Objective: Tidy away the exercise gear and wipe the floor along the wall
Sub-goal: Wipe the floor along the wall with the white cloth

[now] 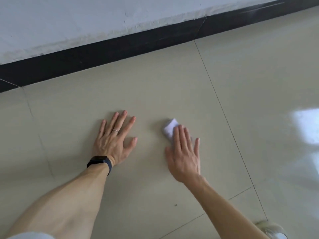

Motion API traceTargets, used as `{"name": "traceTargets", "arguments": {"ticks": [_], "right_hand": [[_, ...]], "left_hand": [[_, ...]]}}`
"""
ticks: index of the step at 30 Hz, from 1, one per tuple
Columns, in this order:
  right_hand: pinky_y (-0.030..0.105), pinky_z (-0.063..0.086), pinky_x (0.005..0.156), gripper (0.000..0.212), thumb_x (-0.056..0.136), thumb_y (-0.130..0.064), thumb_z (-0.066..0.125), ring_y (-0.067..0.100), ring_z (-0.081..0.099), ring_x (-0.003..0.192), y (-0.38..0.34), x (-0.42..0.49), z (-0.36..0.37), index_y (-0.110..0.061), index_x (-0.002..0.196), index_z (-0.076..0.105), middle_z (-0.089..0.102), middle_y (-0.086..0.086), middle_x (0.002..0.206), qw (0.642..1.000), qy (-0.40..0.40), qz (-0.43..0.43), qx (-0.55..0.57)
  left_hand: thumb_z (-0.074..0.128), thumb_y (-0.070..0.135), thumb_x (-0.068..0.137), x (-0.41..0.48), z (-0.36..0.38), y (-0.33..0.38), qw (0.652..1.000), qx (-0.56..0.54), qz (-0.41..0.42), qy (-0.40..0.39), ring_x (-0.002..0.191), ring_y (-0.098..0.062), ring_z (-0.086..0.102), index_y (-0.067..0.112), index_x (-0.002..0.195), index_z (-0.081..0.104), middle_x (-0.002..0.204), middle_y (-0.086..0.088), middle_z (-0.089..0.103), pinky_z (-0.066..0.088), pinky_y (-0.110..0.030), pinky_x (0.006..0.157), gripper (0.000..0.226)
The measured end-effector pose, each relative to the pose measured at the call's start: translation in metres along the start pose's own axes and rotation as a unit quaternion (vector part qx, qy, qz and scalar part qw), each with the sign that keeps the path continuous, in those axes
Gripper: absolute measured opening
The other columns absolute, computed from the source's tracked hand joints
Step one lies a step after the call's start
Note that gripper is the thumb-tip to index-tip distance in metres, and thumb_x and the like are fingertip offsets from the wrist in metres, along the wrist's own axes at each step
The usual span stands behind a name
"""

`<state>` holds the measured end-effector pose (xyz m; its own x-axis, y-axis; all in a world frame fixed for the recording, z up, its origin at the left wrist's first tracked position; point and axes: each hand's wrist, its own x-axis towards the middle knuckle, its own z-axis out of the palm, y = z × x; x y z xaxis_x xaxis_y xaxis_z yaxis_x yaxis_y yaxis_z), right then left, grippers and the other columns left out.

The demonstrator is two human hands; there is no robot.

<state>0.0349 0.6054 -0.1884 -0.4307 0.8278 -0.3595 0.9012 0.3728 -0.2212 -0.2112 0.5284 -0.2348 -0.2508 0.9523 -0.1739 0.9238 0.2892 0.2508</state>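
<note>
Spread left hand and flat-fingered right hand pressing one white folded cloth rest on open beige floor tiles, short of the far black skirting.

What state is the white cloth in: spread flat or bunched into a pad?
Bunched: the white cloth is a compact wad poking out beneath the flat right hand.

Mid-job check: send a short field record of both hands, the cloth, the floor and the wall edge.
left hand: flat on the floor, fingers spread, holding nothing; watch on wrist, ring on finger
right hand: straight fingers pressing the white cloth onto the floor
cloth state: folded, partly under those fingers, apart from the left hand
floor: glossy beige tiles; small dark speck nearer the camera
wall edge: dark baseboard under white wall; cloth not touching it
exercise gear: none in view
</note>
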Motion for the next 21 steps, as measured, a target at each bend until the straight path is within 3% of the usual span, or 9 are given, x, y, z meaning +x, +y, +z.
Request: {"name": "traceTargets", "arguments": {"ticks": [2, 4, 6, 8, 11, 13, 16, 19, 21], "right_hand": [[0.055, 0.006, 0.122, 0.066, 0.102, -0.043, 0.035, 0.011, -0.003, 0.153, -0.018, -0.026, 0.013, -0.018, 0.159, 0.012, 0.003, -0.003, 0.167, 0.984, -0.041, -0.171, -0.027], [0.057, 0.015, 0.120, 0.063, 0.102, -0.040, 0.038, 0.010, 0.004, 0.153, -0.006, -0.019, 0.009, -0.019, 0.158, 0.019, 0.011, -0.005, 0.166, 0.972, -0.047, -0.226, -0.039], [0.055, 0.008, 0.122, 0.064, 0.103, -0.042, 0.036, 0.008, 0.001, 0.152, 0.024, 0.011, -0.005, -0.021, 0.159, 0.014, 0.005, -0.007, 0.166, 0.988, -0.021, -0.147, -0.050], [0.050, -0.004, 0.122, 0.065, 0.104, -0.045, 0.029, 0.007, -0.008, 0.152, 0.055, 0.052, -0.029, -0.023, 0.159, 0.001, -0.006, -0.009, 0.166, 0.999, 0.009, 0.024, -0.021], [0.054, -0.005, 0.122, 0.068, 0.103, -0.047, 0.023, 0.011, -0.010, 0.152, 0.077, 0.103, -0.062, -0.018, 0.159, -0.005, -0.009, -0.003, 0.167, 0.958, 0.010, 0.268, 0.103], [0.054, -0.003, 0.122, 0.072, 0.102, -0.050, 0.024, 0.013, -0.011, 0.152, 0.061, 0.110, -0.063, -0.017, 0.158, -0.007, -0.010, -0.001, 0.167, 0.950, 0.007, 0.286, 0.121], [0.048, -0.006, 0.122, 0.072, 0.102, -0.054, 0.022, 0.011, -0.017, 0.151, 0.011, 0.083, -0.040, -0.021, 0.158, -0.010, -0.016, -0.005, 0.165, 0.997, -0.014, 0.068, 0.020], [0.048, -0.004, 0.123, 0.067, 0.103, -0.051, 0.023, 0.006, -0.013, 0.151, -0.008, 0.072, -0.029, -0.024, 0.159, -0.001, -0.007, -0.009, 0.166, 0.965, -0.077, -0.236, -0.086], [0.050, 0.001, 0.124, 0.064, 0.104, -0.048, 0.025, 0.005, -0.009, 0.151, 0.006, 0.108, -0.038, -0.024, 0.160, 0.003, -0.003, -0.010, 0.166, 0.959, -0.051, -0.257, -0.113]], "left_hand": [[0.032, 0.056, 0.091, 0.000, 0.000, 0.001, 1.000, 0.000, -0.011, 0.007, 0.153, -0.016, 0.008, 0.035, 0.157, 0.017, 0.167, 0.007, 0.005, 0.010, -0.051, 0.121, 0.071], [0.032, 0.054, 0.091, -0.001, 0.001, 0.001, 1.000, 0.004, -0.022, 0.013, 0.153, -0.015, 0.008, 0.031, 0.158, 0.018, 0.167, 0.007, 0.005, 0.011, -0.052, 0.121, 0.071], [0.032, 0.054, 0.091, 0.001, 0.002, 0.001, 1.000, 0.001, -0.026, 0.017, 0.153, -0.015, 0.008, 0.029, 0.158, 0.018, 0.166, 0.007, 0.006, 0.011, -0.052, 0.121, 0.072], [0.032, 0.054, 0.092, 0.002, 0.003, 0.001, 1.000, -0.003, -0.025, 0.016, 0.153, -0.015, 0.009, 0.029, 0.158, 0.018, 0.166, 0.008, 0.007, 0.010, -0.051, 0.121, 0.072], [0.031, 0.056, 0.092, 0.002, 0.002, 0.001, 1.000, 0.007, -0.029, 0.010, 0.153, -0.015, 0.009, 0.030, 0.158, 0.016, 0.166, 0.008, 0.005, 0.009, -0.050, 0.121, 0.072], [0.030, 0.056, 0.092, 0.003, 0.001, 0.000, 1.000, 0.011, -0.029, 0.004, 0.153, -0.016, 0.008, 0.030, 0.158, 0.014, 0.167, 0.008, 0.004, 0.007, -0.049, 0.122, 0.073], [0.031, 0.056, 0.092, 0.003, -0.001, 0.000, 1.000, 0.014, -0.027, 0.004, 0.153, -0.017, 0.011, 0.029, 0.158, 0.015, 0.167, 0.007, 0.006, 0.008, -0.048, 0.122, 0.073], [0.034, 0.055, 0.091, 0.005, -0.002, 0.000, 1.000, 0.004, -0.030, 0.008, 0.152, -0.015, 0.013, 0.028, 0.157, 0.019, 0.166, 0.007, 0.008, 0.010, -0.049, 0.122, 0.073], [0.034, 0.056, 0.091, 0.006, -0.002, 0.000, 1.000, 0.005, -0.028, 0.011, 0.152, -0.015, 0.011, 0.029, 0.158, 0.018, 0.166, 0.007, 0.007, 0.011, -0.050, 0.122, 0.074]]}}
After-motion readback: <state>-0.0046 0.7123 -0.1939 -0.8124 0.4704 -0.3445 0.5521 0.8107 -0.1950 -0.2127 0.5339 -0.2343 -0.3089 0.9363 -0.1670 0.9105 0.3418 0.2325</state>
